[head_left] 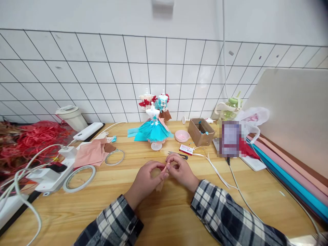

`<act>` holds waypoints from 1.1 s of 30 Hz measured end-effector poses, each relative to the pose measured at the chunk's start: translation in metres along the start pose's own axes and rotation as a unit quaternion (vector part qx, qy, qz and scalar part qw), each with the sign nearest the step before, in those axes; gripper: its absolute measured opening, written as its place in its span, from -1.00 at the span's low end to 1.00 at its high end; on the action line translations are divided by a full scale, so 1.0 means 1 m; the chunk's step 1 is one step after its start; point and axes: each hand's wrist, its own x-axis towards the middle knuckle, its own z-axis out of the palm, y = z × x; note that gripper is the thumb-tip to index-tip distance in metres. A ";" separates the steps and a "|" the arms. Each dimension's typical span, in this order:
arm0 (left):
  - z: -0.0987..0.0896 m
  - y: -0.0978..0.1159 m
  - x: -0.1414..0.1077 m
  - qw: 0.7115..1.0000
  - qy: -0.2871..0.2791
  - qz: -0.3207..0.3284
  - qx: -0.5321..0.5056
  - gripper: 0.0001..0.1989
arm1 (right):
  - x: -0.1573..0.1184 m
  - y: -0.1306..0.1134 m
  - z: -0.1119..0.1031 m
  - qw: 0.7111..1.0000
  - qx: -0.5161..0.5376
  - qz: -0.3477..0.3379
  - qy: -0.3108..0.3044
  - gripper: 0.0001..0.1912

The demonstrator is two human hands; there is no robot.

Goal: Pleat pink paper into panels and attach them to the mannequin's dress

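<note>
My left hand [151,176] and my right hand [179,171] meet over the middle of the wooden table. Both pinch a small strip of peach paper [160,184], whose lower end hangs below the fingertips. Just beyond my right hand lie dark-handled scissors [183,156] and a small red and white box [186,149]. Farther back stands a small dress form with a turquoise skirt [153,130], with two more decorated forms behind it, one with red flowers [146,102] and one with a brown skirt [165,114].
Peach paper sheets [89,152], tape rolls [79,178] and a power strip with cables [55,174] lie left. Behind are a pink bowl [182,136] and a cardboard box [201,131]. White ribbons [216,171], a blurred-out object [230,140] and coloured rolls [294,181] are right.
</note>
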 end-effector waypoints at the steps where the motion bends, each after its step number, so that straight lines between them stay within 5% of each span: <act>1: 0.002 0.000 -0.001 1.000 -0.007 0.004 0.006 -0.75 | -0.001 0.000 0.000 1.000 0.004 0.001 -0.005 -0.89; 11: 0.009 -0.008 0.000 0.985 -0.088 -0.068 -0.134 -0.56 | 0.004 0.010 -0.006 0.992 0.102 0.036 -0.059 -0.71; 16: 0.010 -0.017 0.005 0.988 -0.065 -0.078 -0.116 -0.59 | 0.006 0.015 -0.011 0.987 0.097 0.087 -0.099 -0.63; 22: 0.007 -0.022 0.007 0.992 -0.005 -0.095 -0.081 -0.61 | 0.003 0.013 -0.008 0.948 0.213 0.212 -0.104 -0.44; 29: 0.008 -0.023 0.005 0.994 -0.003 -0.099 -0.046 -0.58 | 0.004 0.021 -0.001 0.955 0.190 0.187 -0.131 -0.48; 33: 0.004 -0.018 0.006 0.999 0.012 -0.049 -0.009 -0.61 | 0.004 0.020 -0.001 0.957 0.175 0.187 -0.138 -0.45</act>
